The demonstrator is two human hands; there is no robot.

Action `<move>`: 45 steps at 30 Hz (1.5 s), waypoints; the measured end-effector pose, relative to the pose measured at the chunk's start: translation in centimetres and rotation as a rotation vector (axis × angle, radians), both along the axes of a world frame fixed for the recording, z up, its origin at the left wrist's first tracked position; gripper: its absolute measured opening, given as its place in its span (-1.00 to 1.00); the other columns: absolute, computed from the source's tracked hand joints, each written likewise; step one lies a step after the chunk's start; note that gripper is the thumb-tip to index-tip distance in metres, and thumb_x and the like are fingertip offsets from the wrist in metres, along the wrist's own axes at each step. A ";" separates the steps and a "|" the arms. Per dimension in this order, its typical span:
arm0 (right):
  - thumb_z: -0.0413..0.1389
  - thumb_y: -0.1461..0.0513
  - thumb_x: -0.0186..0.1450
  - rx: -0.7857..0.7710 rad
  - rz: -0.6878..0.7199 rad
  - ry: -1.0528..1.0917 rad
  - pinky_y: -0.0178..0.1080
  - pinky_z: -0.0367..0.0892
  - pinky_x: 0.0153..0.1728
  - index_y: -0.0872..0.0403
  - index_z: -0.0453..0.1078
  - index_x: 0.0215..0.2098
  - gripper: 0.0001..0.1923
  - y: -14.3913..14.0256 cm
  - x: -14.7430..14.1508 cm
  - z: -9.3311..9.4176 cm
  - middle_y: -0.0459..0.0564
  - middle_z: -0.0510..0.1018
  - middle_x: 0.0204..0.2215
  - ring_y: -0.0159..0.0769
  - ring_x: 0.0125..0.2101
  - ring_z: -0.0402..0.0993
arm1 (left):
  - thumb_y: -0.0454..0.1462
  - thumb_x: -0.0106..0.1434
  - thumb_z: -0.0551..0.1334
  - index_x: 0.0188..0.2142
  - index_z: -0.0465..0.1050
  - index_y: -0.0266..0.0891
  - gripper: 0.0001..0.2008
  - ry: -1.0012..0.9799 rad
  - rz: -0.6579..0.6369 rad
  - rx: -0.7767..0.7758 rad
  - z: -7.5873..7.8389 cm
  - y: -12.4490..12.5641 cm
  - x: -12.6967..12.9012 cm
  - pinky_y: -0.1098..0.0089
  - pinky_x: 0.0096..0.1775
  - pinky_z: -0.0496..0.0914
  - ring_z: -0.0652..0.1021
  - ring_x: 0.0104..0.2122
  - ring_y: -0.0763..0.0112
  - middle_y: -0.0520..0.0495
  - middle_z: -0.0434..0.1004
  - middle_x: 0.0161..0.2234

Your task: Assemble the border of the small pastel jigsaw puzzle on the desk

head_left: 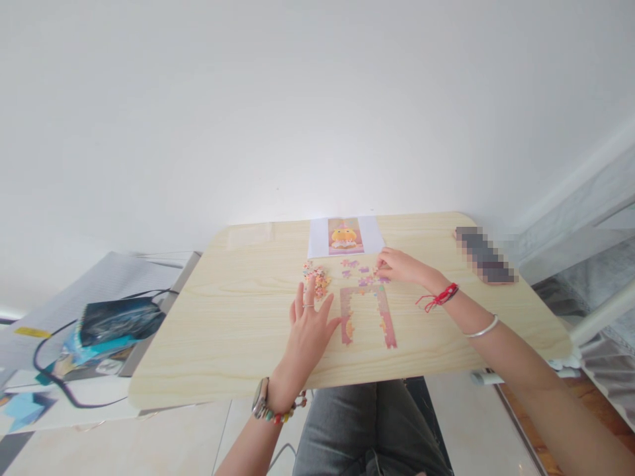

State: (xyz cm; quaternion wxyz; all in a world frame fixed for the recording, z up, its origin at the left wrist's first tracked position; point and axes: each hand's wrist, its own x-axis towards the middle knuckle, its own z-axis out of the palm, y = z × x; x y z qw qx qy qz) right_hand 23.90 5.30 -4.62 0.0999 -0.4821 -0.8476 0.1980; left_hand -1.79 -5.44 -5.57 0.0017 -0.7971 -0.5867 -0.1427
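There are two hands: the left hand (pixel 308 328) and the right hand (pixel 399 266). One worktop (pixel 223 317) carries one reference picture (pixel 345 237), one partly built puzzle frame (pixel 368 315) and one small heap of loose pieces (pixel 317 280). About eight more loose pieces (pixel 358 271) lie scattered; the exact number I cannot tell. One blurred dark object (pixel 485 255) lies at the right edge.
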 end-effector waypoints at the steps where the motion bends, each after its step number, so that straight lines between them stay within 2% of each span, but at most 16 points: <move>1: 0.09 0.24 0.18 0.010 -0.006 -0.004 -0.31 0.21 -0.27 0.12 0.39 -0.32 -0.88 0.1 0.1 -0.1 0.05 0.40 -0.29 -0.28 -0.29 0.35 | -0.19 0.11 0.25 -0.04 0.37 -0.16 -0.61 0.001 0.000 0.005 0.0 0.0 -0.1 -0.03 0.02 0.22 0.03 0.19 -0.16 -0.33 0.00 0.21; 5: 0.08 0.25 0.20 0.018 0.036 -0.035 -0.31 0.20 -0.29 0.09 0.37 -0.19 -0.80 0.5 0.3 -0.3 0.04 0.37 -0.28 -0.29 -0.31 0.34 | -0.19 0.11 0.25 -0.05 0.36 -0.16 -0.62 0.000 -0.006 0.030 -0.1 -0.1 -0.1 -0.05 -0.01 0.24 0.05 0.19 -0.17 -0.32 0.00 0.21; 8: 0.07 0.27 0.19 0.013 0.067 -0.060 -0.32 0.20 -0.29 0.10 0.38 -0.28 -0.88 0.8 0.2 -0.4 0.02 0.37 -0.30 -0.30 -0.31 0.34 | -0.20 0.11 0.25 -0.05 0.36 -0.17 -0.61 -0.006 -0.018 0.038 -0.1 -0.1 -0.2 -0.07 -0.02 0.24 0.06 0.18 -0.20 -0.35 0.00 0.21; 16: 0.08 0.25 0.19 0.071 -0.010 -0.127 -0.29 0.22 -0.32 0.13 0.34 -0.37 -0.92 -0.4 0.3 0.5 0.05 0.39 -0.29 -0.27 -0.32 0.37 | -0.24 0.10 0.26 -0.06 0.35 -0.18 -0.62 -0.070 -0.046 0.073 -0.6 -0.3 -0.4 -0.13 -0.03 0.23 0.05 0.17 -0.24 -0.35 -0.02 0.21; 20: 0.04 0.23 0.24 0.197 -0.025 -0.067 -0.27 0.23 -0.32 0.12 0.30 -0.31 -0.90 -3.0 -0.2 1.8 0.04 0.38 -0.28 -0.28 -0.32 0.37 | -0.24 0.14 0.23 -0.10 0.37 -0.17 -0.70 -0.238 -0.110 0.106 -0.4 -0.3 -0.3 -0.11 0.03 0.20 0.02 0.20 -0.13 -0.27 -0.02 0.21; 22: 0.04 0.22 0.25 0.296 0.011 -0.058 -0.25 0.23 -0.32 0.11 0.28 -0.29 -0.89 -5.2 -1.3 2.6 0.03 0.38 -0.28 -0.28 -0.34 0.36 | -0.24 0.19 0.17 -0.15 0.39 -0.17 -0.78 -0.381 -0.162 0.111 -0.2 -0.5 0.1 -0.02 0.07 0.19 0.07 0.20 0.02 -0.21 0.02 0.19; 25: 0.04 0.22 0.25 0.439 0.038 -0.093 -0.21 0.22 -0.30 0.14 0.26 -0.25 -0.86 -8.7 -3.5 3.5 0.04 0.38 -0.31 -0.24 -0.31 0.35 | -0.25 0.23 0.11 -0.21 0.43 -0.17 -0.82 -0.563 -0.193 0.032 0.3 -0.9 1.2 0.08 0.05 0.25 0.20 0.15 0.17 -0.17 0.12 0.13; 28: 0.03 0.25 0.26 0.525 0.046 -0.155 -0.20 0.20 -0.28 0.15 0.27 -0.28 -0.89 -11.3 -5.2 3.6 0.05 0.39 -0.33 -0.22 -0.26 0.34 | -0.25 0.23 0.11 -0.30 0.47 -0.19 -0.84 -0.654 -0.176 -0.045 0.8 -1.4 2.4 0.09 0.00 0.30 0.23 0.12 0.15 -0.18 0.17 0.10; 31: 0.02 0.26 0.26 0.581 0.019 -0.227 -0.19 0.17 -0.32 0.15 0.28 -0.31 -0.92 -12.5 -5.9 3.2 0.05 0.40 -0.38 -0.21 -0.29 0.33 | -0.26 0.21 0.13 -0.37 0.47 -0.21 -0.85 -0.690 -0.172 -0.072 1.2 -1.6 3.0 0.08 0.01 0.29 0.23 0.12 0.14 -0.19 0.18 0.09; 39: -0.01 0.26 0.29 0.590 0.002 -0.174 -0.19 0.16 -0.29 0.15 0.27 -0.28 -0.90 -13.2 -5.9 2.6 0.04 0.39 -0.38 -0.22 -0.29 0.32 | -0.24 0.22 0.12 -0.39 0.45 -0.24 -0.83 -0.709 -0.196 -0.134 1.3 -2.0 3.2 0.07 0.02 0.29 0.22 0.13 0.11 -0.22 0.14 0.12; 45: -0.01 0.33 0.27 0.495 0.098 -0.081 -0.21 0.18 -0.25 0.08 0.29 -0.20 -0.86 -13.1 -5.0 3.1 0.01 0.37 -0.30 -0.29 -0.31 0.31 | -0.33 0.24 0.07 -0.39 0.41 -0.25 -0.83 -0.596 -0.249 -0.111 1.3 -1.9 2.5 0.06 0.04 0.27 0.21 0.13 0.15 -0.22 0.15 0.11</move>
